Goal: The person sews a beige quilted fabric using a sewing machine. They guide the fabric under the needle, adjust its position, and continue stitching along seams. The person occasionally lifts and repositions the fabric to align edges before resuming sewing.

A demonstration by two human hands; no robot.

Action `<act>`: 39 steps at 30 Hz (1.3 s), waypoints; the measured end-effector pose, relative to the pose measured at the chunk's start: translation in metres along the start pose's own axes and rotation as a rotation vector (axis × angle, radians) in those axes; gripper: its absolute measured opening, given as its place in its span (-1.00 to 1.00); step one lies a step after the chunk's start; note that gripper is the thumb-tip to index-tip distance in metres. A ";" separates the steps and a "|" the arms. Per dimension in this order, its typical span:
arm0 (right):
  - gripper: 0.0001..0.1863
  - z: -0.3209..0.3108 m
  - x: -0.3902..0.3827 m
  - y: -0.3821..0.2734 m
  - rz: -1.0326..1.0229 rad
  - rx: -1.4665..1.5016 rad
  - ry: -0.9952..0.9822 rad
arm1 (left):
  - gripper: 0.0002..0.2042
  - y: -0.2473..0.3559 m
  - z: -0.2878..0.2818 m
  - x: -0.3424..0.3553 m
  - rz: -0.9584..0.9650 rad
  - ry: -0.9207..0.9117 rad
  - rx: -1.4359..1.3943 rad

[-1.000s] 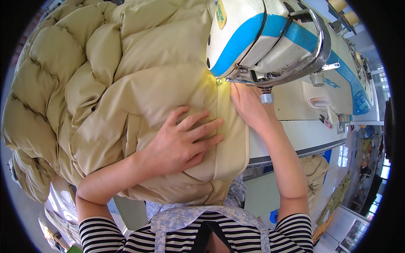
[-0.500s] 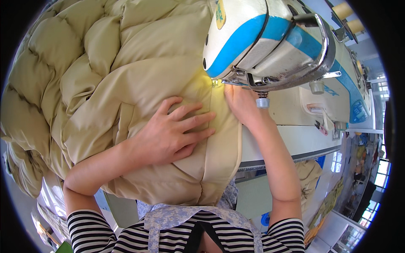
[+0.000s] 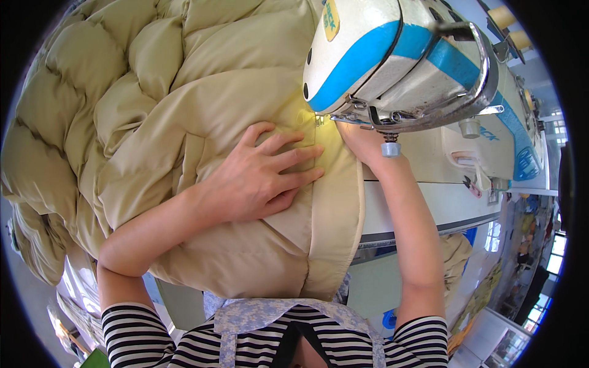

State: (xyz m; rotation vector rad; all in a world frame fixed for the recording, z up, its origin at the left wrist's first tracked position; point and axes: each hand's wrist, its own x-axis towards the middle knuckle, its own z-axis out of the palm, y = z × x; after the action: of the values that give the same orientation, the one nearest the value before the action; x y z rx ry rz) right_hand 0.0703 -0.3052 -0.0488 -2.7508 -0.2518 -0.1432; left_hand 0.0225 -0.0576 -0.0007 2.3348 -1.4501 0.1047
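Observation:
A beige quilted padded jacket (image 3: 230,98) is spread over the sewing machine table and hangs down at the near edge. My left hand (image 3: 261,175) lies on it, palm down and fingers spread, beside a long seam that runs to the presser foot (image 3: 319,120). Just right of the foot, my right hand (image 3: 361,142) is at the jacket's flat edge strip (image 3: 337,214). Its fingers are hidden behind the head of the white and blue sewing machine (image 3: 380,67), so their grip does not show. A yellowish light falls on the cloth around the foot.
The white tabletop (image 3: 429,199) extends right of my right forearm, with small tools (image 3: 473,184) near the machine base. Thread spools (image 3: 503,17) stand at the far right. More beige cloth (image 3: 455,254) lies below the table's right side.
The jacket and my left hand have slid a little forward, away from me, along the seam. My right hand stays beside the presser foot. The whole view has shifted slightly.

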 end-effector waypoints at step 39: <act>-0.74 -0.009 0.041 0.024 -0.137 0.448 0.098 | -0.56 -0.098 0.014 0.001 -0.181 0.176 0.243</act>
State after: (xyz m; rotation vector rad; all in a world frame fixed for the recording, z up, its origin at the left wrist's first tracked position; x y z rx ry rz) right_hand 0.1147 -0.3238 -0.0435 -2.2757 -0.3937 -0.2267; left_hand 0.1067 -0.0257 -0.0406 2.5626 -1.1920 0.4471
